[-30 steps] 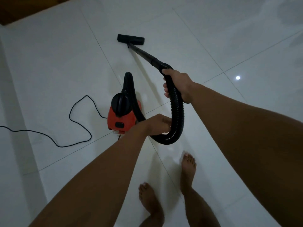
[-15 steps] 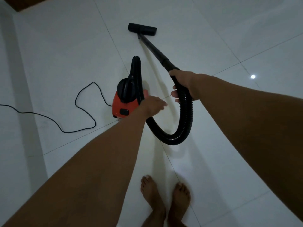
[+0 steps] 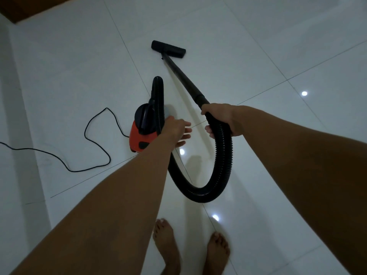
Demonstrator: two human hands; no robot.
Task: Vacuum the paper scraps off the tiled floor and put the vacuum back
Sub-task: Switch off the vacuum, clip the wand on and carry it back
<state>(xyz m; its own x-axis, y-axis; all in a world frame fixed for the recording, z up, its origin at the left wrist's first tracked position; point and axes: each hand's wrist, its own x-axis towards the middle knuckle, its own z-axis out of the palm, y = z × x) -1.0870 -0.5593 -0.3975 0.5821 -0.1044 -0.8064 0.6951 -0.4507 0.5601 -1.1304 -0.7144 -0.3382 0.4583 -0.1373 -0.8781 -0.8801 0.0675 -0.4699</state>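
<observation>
A small red and black vacuum cleaner (image 3: 140,135) stands on the white tiled floor (image 3: 258,46). Its black ribbed hose (image 3: 222,165) loops down from the body and up into my right hand (image 3: 220,120), which grips the hose where it joins the rigid wand (image 3: 182,76). The wand runs forward to the flat black nozzle (image 3: 168,49), which rests on the tiles. My left hand (image 3: 177,131) hovers just right of the vacuum body with fingers spread and nothing in it. No paper scraps show on the floor.
The black power cord (image 3: 87,155) snakes across the tiles to the left edge. My bare feet (image 3: 166,245) stand at the bottom. A pale wall base (image 3: 12,116) runs along the left, and a brown wooden surface (image 3: 29,6) shows top left.
My left hand has let go of the hose loop and moved up beside the vacuum body, fingers now spread. My feet have come together. The right hand keeps its grip.
</observation>
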